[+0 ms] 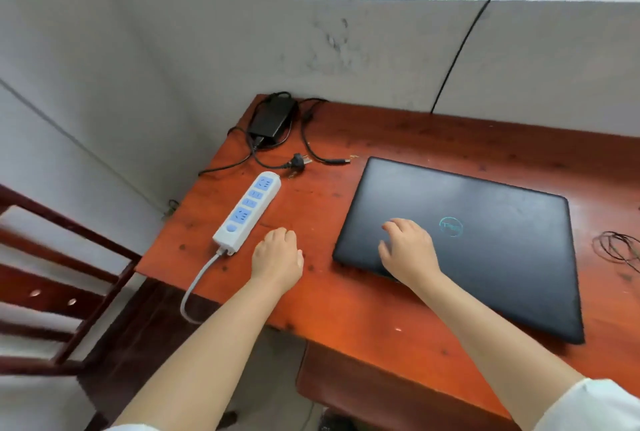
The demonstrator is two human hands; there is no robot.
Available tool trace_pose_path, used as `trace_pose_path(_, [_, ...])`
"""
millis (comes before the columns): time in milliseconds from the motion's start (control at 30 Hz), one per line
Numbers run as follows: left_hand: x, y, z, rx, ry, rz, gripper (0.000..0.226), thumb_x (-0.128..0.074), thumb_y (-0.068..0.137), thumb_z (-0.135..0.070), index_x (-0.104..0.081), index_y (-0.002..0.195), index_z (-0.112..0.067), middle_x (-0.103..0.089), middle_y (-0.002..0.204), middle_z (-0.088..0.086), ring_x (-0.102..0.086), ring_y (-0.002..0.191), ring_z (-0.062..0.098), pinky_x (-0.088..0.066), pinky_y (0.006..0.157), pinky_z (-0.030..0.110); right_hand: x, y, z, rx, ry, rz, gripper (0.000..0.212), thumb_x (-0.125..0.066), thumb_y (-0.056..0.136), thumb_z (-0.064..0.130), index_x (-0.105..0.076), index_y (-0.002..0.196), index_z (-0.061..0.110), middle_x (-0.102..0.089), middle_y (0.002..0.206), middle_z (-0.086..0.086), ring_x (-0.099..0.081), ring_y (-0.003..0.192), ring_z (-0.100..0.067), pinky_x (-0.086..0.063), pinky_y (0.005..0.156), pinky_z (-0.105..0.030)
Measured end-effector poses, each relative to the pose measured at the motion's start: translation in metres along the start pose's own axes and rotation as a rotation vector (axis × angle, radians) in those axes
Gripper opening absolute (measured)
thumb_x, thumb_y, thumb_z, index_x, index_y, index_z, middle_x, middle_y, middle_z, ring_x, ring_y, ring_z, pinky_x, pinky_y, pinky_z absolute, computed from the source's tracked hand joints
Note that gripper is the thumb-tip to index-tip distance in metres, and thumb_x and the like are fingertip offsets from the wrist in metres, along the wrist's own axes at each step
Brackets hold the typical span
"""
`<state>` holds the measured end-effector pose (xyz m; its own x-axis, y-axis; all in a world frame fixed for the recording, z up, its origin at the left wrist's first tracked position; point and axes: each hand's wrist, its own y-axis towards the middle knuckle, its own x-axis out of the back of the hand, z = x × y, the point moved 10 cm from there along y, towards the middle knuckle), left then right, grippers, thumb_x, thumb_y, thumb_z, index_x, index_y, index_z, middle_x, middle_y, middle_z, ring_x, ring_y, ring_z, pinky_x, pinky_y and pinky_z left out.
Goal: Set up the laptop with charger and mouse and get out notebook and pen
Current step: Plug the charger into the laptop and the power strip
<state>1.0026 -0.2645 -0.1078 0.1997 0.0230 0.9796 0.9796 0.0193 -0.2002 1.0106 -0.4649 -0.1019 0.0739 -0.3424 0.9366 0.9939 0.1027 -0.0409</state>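
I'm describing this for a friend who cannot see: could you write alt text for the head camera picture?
A person's right hand rests on a closed dark laptop on a red wooden desk, the left hand beside a white power strip. An unplugged black charger lies at the desk's far corner.

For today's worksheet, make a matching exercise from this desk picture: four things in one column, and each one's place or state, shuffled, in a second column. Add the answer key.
Things
1. laptop
2. power strip
3. charger
4. left hand

Places or states
A. at the desk's far corner, plug lying loose
B. closed, right hand resting on its lid
C. flat on the bare desk
D. white with blue sockets, nothing plugged in

Pairs: 1-B, 2-D, 3-A, 4-C
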Motion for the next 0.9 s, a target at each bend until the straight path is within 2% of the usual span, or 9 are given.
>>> trace_pose_path(200, [0.016,-0.024,0.089,0.139,0.002,-0.006,0.033,-0.045,0.092,-0.025,-0.050,0.119,-0.007,-0.052,0.126,0.010,-0.046,0.119,0.026,-0.045,0.093,0.037,-0.020,0.025,0.109,0.215,-0.006,0.093,0.030,-0.048,0.090,0.019,-0.057,0.115,0.004,-0.059,0.123,-0.012,-0.050,0.116,-0.031,-0.043,0.096,-0.038])
trace_pose_path(333, [0.026,-0.004,0.138,0.171,-0.017,-0.021,0.031,-0.047,0.090,-0.023,-0.051,0.117,-0.006,-0.051,0.125,0.010,-0.043,0.119,0.026,-0.043,0.093,0.038,-0.038,0.050,0.155,0.198,0.005,0.097,0.029,-0.047,0.090,0.019,-0.057,0.114,0.005,-0.059,0.122,-0.011,-0.051,0.113,-0.030,-0.043,0.093,-0.037])
trace_pose_path(533, [0.038,0.074,0.166,-0.054,-0.005,-0.015,0.030,-0.044,0.091,-0.019,-0.049,0.118,-0.007,-0.048,0.129,0.011,-0.039,0.125,0.028,-0.039,0.098,0.038,-0.064,0.098,0.192,-0.030,0.016,0.062,0.030,-0.047,0.090,0.018,-0.056,0.115,0.005,-0.058,0.123,-0.013,-0.051,0.112,-0.032,-0.043,0.092,-0.037])
trace_pose_path(700, [0.044,0.123,0.165,-0.258,0.006,0.064,0.034,-0.044,0.091,-0.020,-0.045,0.123,-0.007,-0.047,0.131,0.012,-0.039,0.124,0.029,-0.038,0.100,0.040,-0.064,0.130,0.206,-0.235,0.092,0.001,0.032,-0.049,0.089,0.018,-0.055,0.118,0.004,-0.058,0.124,-0.014,-0.050,0.115,-0.032,-0.044,0.092,-0.040])
trace_pose_path(800, [0.055,0.151,0.144,-0.362,0.034,0.035,0.034,-0.043,0.091,-0.020,-0.045,0.123,-0.007,-0.049,0.130,0.012,-0.042,0.122,0.029,-0.039,0.099,0.040,-0.054,0.139,0.187,-0.363,0.098,-0.059,0.028,-0.049,0.088,0.016,-0.057,0.111,0.002,-0.060,0.119,-0.016,-0.051,0.112,-0.033,-0.044,0.090,-0.040])
trace_pose_path(900, [0.060,0.176,0.112,-0.459,0.081,-0.005,0.032,-0.044,0.091,-0.021,-0.047,0.120,-0.008,-0.052,0.125,0.011,-0.045,0.118,0.028,-0.041,0.095,0.038,-0.048,0.141,0.151,-0.478,0.072,-0.089,0.032,-0.049,0.087,0.014,-0.055,0.115,0.002,-0.058,0.123,-0.017,-0.050,0.115,-0.033,-0.042,0.093,-0.040])
